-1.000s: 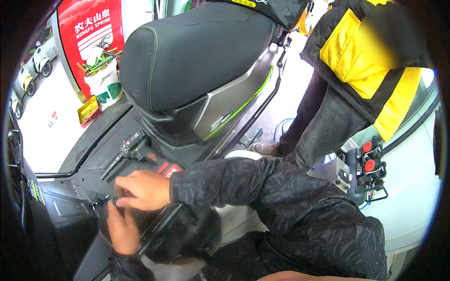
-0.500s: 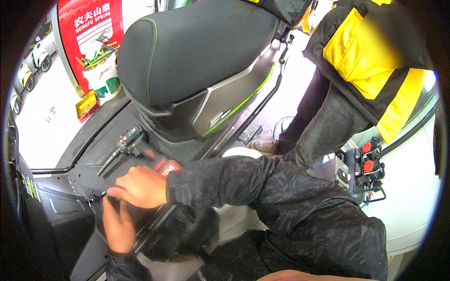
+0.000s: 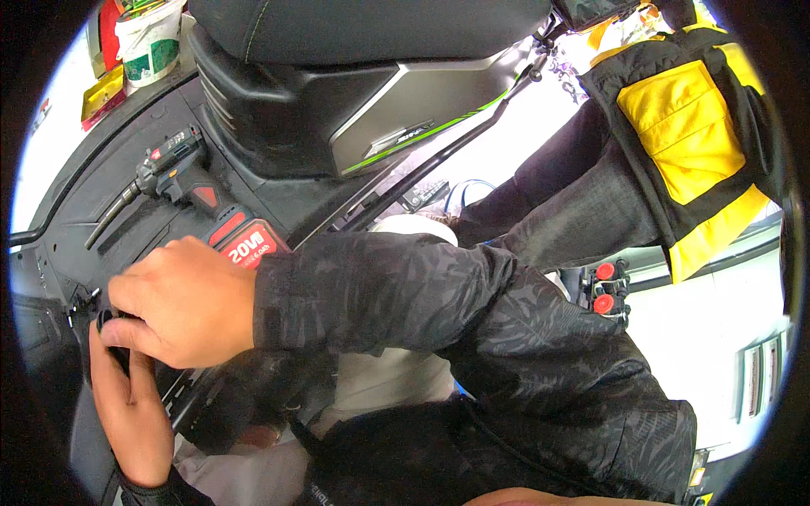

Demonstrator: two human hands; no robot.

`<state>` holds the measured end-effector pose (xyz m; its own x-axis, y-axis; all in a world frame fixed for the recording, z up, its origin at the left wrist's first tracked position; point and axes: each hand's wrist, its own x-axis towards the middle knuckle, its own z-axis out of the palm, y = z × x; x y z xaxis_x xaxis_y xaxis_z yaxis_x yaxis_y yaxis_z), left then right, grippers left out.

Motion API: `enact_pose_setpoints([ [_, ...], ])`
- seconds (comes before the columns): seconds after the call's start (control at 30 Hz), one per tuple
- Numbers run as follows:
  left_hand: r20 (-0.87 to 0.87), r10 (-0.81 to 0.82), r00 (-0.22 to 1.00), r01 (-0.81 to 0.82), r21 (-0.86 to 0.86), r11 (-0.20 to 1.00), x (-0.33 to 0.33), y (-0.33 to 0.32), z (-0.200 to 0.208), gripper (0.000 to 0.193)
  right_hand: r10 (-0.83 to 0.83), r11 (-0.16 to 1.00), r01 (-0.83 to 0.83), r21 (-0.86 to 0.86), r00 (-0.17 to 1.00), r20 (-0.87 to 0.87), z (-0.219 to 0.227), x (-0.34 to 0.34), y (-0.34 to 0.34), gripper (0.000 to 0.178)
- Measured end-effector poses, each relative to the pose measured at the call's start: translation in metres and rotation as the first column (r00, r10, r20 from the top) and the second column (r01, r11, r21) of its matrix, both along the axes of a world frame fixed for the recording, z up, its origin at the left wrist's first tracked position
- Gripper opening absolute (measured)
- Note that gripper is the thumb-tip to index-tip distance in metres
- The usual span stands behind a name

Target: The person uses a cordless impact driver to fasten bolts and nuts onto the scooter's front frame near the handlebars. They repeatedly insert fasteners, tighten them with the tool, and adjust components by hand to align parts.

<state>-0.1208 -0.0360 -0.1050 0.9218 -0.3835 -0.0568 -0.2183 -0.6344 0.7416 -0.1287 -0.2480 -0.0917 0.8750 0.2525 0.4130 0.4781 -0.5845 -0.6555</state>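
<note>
At the scooter's front left, my two hands meet over a small black part. My right hand is closed, fingers curled down and thumb pressed in at that part; what it grips is mostly hidden. Below it, my left hand reaches up, thumb and fingers closing around something dark that I cannot make out. Just beyond my right hand, a cordless impact wrench with a long socket shaft lies on the black footboard. Its red battery pack is beside my right wrist.
The scooter's black seat and grey side panel rise beyond the footboard. A person in a yellow and black jacket stands at right. A white bucket and a yellow box stand far left. Red-capped equipment sits at right.
The view has tilted down and come closer, so the wrench and hands look larger and the seat sits higher. Both hands stay together at the same black part.
</note>
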Motion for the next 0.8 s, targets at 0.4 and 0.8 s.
enact_pose_setpoints([
  [0.4, -0.059, -0.101, 0.993, 0.093, -0.129, 0.987, -0.001, 0.004, -0.003, 0.041, -0.014, 0.993, -0.004, -0.118, 0.989, -0.148, 0.000, 0.001, 0.003, 0.033],
  [0.8, -0.179, 0.129, 0.975, -0.146, -0.082, 0.986, -0.004, -0.004, 0.007, 0.041, -0.056, 0.963, 0.155, -0.222, 0.916, 0.398, -0.017, 0.030, -0.038, 0.026],
])
